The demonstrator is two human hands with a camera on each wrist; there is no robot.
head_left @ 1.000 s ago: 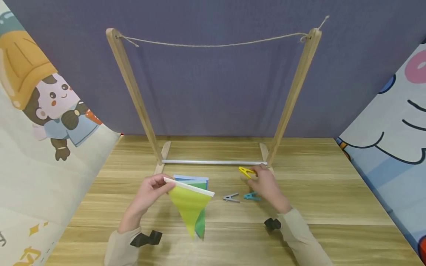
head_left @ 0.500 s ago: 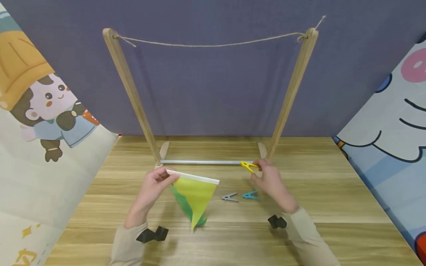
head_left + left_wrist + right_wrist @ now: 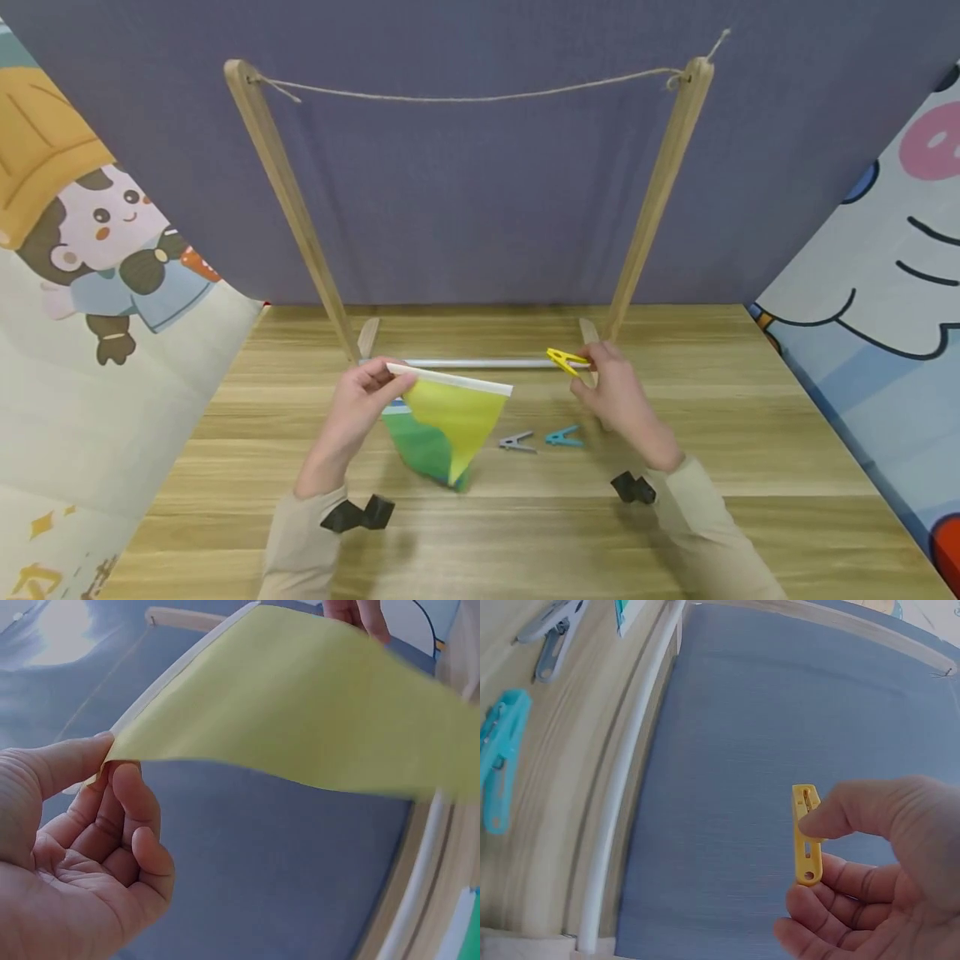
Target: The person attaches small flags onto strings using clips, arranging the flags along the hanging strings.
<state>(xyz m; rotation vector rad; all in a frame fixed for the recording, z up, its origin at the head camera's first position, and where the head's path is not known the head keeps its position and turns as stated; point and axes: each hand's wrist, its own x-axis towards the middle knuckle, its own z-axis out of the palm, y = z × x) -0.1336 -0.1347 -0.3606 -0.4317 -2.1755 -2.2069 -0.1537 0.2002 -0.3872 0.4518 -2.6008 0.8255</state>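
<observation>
Both hands apart, each pinching something. The left hand grips the near corner of a yellow pennant; its long white edge runs toward the right hand, dipping slightly. Right thumb and fingers pinch a yellow clip, nose facing the pennant's free end, small gap between. Cord spans left to right, above and beyond both hands; which is nearer, can't tell. Wood-grain worktop below; grey clip and turquoise clip between the hands, closer to the right. Green pennant under the yellow, partly covered. Blue-grey backdrop beyond.
</observation>
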